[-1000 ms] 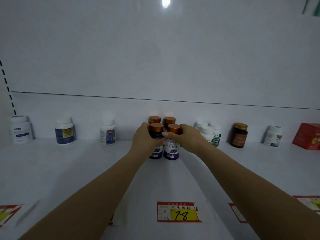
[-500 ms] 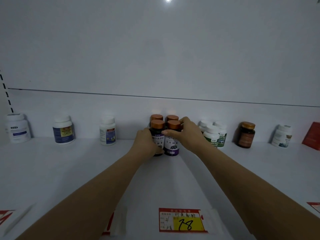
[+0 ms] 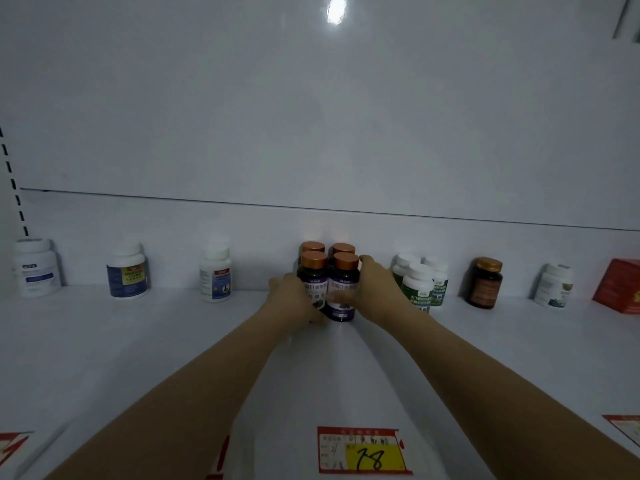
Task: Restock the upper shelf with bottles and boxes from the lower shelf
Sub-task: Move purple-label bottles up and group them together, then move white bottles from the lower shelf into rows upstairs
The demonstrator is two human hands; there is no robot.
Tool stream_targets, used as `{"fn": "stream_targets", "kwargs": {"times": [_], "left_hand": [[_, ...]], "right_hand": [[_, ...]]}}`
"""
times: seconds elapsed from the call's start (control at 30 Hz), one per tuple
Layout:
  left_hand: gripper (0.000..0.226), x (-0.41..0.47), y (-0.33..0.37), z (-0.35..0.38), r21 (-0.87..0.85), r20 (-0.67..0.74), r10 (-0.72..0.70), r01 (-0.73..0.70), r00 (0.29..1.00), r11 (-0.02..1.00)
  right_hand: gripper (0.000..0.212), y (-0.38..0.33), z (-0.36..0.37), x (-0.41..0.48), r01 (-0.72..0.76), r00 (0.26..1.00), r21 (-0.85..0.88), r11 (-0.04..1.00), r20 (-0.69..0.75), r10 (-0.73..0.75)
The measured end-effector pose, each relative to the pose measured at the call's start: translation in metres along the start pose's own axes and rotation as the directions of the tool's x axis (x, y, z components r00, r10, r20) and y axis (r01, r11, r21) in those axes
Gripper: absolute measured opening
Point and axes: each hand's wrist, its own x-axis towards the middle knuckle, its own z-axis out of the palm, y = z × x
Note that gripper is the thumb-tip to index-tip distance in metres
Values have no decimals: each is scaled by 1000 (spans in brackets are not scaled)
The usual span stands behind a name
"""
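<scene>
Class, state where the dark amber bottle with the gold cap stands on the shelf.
In the head view the amber bottle stands right of centre at the shelf's back, between the green-labelled white bottles and a white bottle.

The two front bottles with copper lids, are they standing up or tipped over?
Standing up. Both front bottles sit flat on the shelf, copper lids on top, hands at their sides.

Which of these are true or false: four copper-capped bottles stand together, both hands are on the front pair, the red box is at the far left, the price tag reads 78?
1. Four copper-capped bottles stand in a cluster. True.
2. The left hand and right hand flank the front pair. True.
3. The red box is at the far left. False: far right.
4. The price tag reads 78. True.
5. The amber bottle lies tipped over. False: upright.
</scene>
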Motion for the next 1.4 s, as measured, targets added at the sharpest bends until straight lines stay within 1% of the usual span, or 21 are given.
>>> {"fn": "stream_targets", "kwargs": {"times": [0.07,0.13,0.17,0.3,0.47,0.53,0.63,0.77,0.83,0.93,0.97,1.03,1.1,1.2,1.3,1.33,1.37,1.4], "left_hand": [[65,-11,0,-7,77,31,6,-9,999,997],[68,-24,-2,-14,131,73,1,-11,997,991],[67,-31,-3,-16,176,91,14,-30,996,984],[56,-62,2,-21,290,164,44,-91,985,953],[53,-110,17,-21,372,140,102,-148,985,916],[53,-129,23,-22,390,128,123,-164,984,906],[56,-162,32,-22,406,100,133,-162,986,899],[56,-214,62,-10,404,7,207,-192,978,894],[49,-243,86,5,373,-19,251,-226,968,900],[30,-288,124,41,270,-20,324,-307,946,913],[30,-301,133,55,231,-21,336,-322,942,918],[34,-323,149,89,160,14,332,-330,943,930],[35,-341,157,123,119,94,307,-317,947,941],[36,-360,157,171,109,221,226,-254,949,961],[29,-362,143,210,90,301,132,-166,944,982],[28,-359,137,222,84,320,99,-132,942,988],[29,-356,132,232,91,337,70,-106,939,990],[37,-350,126,243,103,353,39,-80,935,991]], "right_hand": [[58,-4,-6,-13,-45,998,-184,982,36,52],[48,-10,-14,-29,-27,990,-381,924,116,77],[46,-12,-17,-38,-13,985,-440,898,149,87],[46,-17,-30,-71,26,969,-556,831,220,117],[50,-22,-53,-115,92,963,-627,773,254,91],[52,-22,-65,-132,115,964,-638,762,255,68],[52,-19,-88,-161,133,968,-623,771,247,33],[49,1,-123,-206,143,979,-603,785,202,-24],[44,19,-141,-232,154,983,-600,785,172,-62],[38,58,-165,-276,147,987,-596,790,145,-74],[37,73,-172,-289,140,988,-592,794,141,-69],[35,103,-186,-317,118,989,-575,810,144,-42],[37,135,-196,-341,81,987,-563,823,160,12],[39,182,-204,-367,18,976,-530,848,194,101],[39,231,-195,-380,-55,956,-494,868,225,188],[37,246,-189,-382,-73,946,-486,871,242,215],[29,262,-180,-382,-88,935,-482,872,262,239],[19,276,-171,-381,-97,923,-482,871,285,260]]}}
